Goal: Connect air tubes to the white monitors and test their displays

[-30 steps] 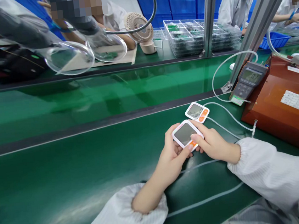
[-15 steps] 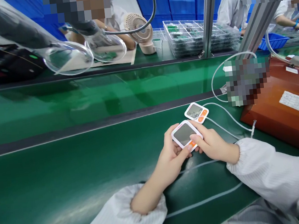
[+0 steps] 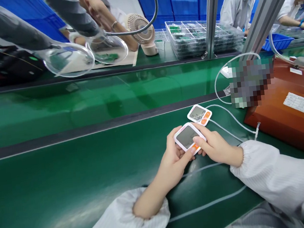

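Observation:
Between my two hands is a white blood pressure monitor with a grey screen and orange buttons. My left hand grips its left and lower edge, thumb at the bottom near the orange buttons. On the other side, my right hand is closed around the right edge, its thumb lying over the lower right of the screen. Just behind lies a second monitor of the same kind on the green bench, dark digits on its display. Pale tubing runs beside it. The fingers under the held monitor are mostly hidden.
At the right sits an orange-brown box with tubing attached. Across the green belt stand a small fan and stacked clear trays. Clear-ended extraction hoses hang upper left. Co-workers sit at the far side.
My hands and the held monitor stay almost still. Across the belt, a co-worker's hand has risen in front of them at the upper left.

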The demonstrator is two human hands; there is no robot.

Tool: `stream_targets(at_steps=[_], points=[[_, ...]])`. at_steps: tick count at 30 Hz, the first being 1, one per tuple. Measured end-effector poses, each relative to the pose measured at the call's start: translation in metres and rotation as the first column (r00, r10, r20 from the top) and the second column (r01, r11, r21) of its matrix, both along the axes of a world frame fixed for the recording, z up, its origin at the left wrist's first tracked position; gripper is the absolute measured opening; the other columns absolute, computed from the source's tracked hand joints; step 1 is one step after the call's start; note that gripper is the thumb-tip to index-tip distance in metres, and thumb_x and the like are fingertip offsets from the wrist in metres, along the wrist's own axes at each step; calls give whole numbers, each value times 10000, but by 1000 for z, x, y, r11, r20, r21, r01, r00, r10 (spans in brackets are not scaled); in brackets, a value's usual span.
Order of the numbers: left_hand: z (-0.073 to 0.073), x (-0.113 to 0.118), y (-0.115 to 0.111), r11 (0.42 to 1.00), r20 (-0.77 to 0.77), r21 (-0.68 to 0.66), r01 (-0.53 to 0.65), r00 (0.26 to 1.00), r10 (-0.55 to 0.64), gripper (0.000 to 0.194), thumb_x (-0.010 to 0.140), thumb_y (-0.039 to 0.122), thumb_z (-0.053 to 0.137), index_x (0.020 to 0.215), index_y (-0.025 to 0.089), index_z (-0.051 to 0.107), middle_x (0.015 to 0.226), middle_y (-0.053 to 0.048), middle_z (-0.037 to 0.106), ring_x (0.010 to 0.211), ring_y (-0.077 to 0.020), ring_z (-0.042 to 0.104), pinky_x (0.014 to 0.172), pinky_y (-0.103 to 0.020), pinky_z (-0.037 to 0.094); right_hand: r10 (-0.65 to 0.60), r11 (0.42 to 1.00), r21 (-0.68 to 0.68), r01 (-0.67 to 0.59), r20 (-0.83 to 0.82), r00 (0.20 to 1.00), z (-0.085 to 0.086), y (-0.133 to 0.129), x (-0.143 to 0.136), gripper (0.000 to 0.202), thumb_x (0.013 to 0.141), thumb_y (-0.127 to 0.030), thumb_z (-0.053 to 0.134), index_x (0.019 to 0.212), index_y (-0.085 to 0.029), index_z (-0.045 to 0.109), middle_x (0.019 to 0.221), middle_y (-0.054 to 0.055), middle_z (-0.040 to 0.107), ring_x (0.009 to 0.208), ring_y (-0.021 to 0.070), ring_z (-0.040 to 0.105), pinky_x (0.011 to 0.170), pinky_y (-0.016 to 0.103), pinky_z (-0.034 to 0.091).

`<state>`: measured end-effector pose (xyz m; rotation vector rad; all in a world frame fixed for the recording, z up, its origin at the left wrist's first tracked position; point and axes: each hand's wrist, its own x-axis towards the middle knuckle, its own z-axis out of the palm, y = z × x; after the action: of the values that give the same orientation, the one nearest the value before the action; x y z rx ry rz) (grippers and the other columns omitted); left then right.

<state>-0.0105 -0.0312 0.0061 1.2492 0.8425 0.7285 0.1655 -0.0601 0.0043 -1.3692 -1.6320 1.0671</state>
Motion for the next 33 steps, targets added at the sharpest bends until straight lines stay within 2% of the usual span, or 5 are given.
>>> stream_targets(at_steps=[8, 15, 19, 28, 33], points=[[-1, 2, -2, 1000, -2, 2, -11, 1000, 11, 740, 828, 397, 723, 1387, 251, 261, 1040, -35, 609, 811, -147, 632, 680, -253, 559, -11, 1000, 0, 11, 14, 1000, 1, 0, -1, 470, 1016, -362, 451, 1466, -236, 402, 754, -29, 640, 587, 130, 614, 640, 258, 497], [-5, 1, 0, 987, -129, 98, -130, 982, 142, 910, 837, 441, 656, 1511, 284, 65, 1251, -115, 570, 872, -171, 675, 695, -286, 564, -51, 999, -15, 52, 79, 996, 4, 0, -2, 540, 977, -325, 519, 1479, -200, 369, 836, 14, 680, 694, 172, 648, 715, 292, 499], [-7, -4, 8, 957, -293, 217, -193, 922, 252, 844, 807, 467, 641, 1491, 273, 187, 1372, -152, 477, 761, -141, 675, 631, -292, 563, -108, 994, -17, 112, 141, 984, 2, 2, -3, 505, 995, -296, 484, 1471, -165, 376, 829, 30, 689, 695, 188, 653, 698, 304, 489], [-1, -11, 18, 948, -363, 268, -173, 893, 266, 825, 785, 517, 632, 1466, 234, 262, 1385, -163, 480, 792, -162, 664, 606, -304, 568, -165, 984, 79, 161, 52, 985, -6, 1, -5, 530, 927, -202, 546, 1410, -177, 330, 880, 5, 663, 708, 147, 637, 684, 269, 488], [5, -24, 32, 943, -429, 269, -197, 852, 300, 857, 764, 583, 635, 1467, 217, 307, 1298, -148, 562, 795, -189, 665, 629, -333, 565, -89, 989, 130, 63, 199, 976, -3, -2, -6, 191, 923, -218, 570, 1105, -191, 518, 695, -50, 592, 619, 127, 583, 604, 237, 427]])
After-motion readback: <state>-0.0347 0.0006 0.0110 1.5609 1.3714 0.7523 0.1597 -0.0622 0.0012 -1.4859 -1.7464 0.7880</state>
